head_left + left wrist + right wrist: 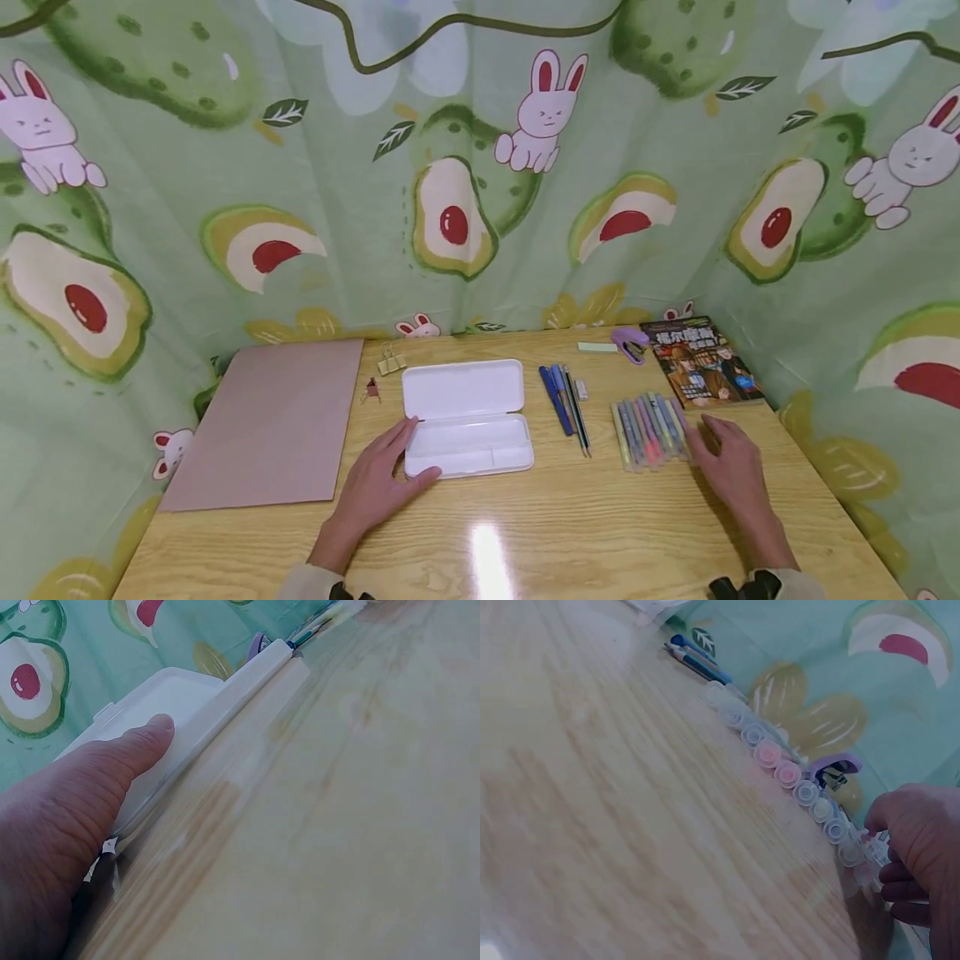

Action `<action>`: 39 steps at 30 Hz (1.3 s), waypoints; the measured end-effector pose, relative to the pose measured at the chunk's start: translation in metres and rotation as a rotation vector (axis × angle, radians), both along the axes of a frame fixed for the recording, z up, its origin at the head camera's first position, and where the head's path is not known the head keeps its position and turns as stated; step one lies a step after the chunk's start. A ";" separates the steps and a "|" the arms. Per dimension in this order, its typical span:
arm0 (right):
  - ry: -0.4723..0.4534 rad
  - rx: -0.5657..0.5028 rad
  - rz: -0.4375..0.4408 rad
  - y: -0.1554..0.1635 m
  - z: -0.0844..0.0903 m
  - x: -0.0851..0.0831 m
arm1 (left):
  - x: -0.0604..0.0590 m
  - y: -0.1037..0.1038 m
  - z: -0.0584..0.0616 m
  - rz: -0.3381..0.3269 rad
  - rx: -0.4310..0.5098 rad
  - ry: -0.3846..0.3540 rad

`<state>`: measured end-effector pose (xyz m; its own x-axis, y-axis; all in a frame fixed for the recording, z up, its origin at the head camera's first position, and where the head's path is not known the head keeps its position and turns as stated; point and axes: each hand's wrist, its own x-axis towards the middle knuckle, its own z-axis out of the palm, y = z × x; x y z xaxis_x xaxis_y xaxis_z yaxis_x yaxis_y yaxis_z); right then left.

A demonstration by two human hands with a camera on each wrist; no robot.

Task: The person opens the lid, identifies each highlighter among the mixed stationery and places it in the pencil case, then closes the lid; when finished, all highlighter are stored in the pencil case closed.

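1. One pinkish board [270, 425], then two clips [391, 364].
2. My left hand [378, 483], fingers spread, touches the open white case [462, 392]; light steadying seems best.
3. Pens [556, 400] lie between; I'd lift over them.
4. Markers [649, 429], with my half-curled right hand [729, 462] at their right end; whether pinching one, I can't tell.
5. A book [697, 367] lies just beyond.
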<state>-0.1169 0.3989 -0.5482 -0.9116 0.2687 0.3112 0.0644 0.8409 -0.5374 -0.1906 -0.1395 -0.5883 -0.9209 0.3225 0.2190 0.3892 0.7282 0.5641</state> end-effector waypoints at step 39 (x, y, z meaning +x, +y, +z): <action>0.131 0.057 -0.053 0.008 -0.017 -0.017 | 0.001 0.001 0.001 0.025 -0.012 -0.027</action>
<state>-0.1336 0.4072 -0.5657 -0.8470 0.2945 0.4427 0.0423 0.8673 -0.4960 -0.1898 -0.1386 -0.5869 -0.9343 0.3017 0.1900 0.3553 0.7441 0.5658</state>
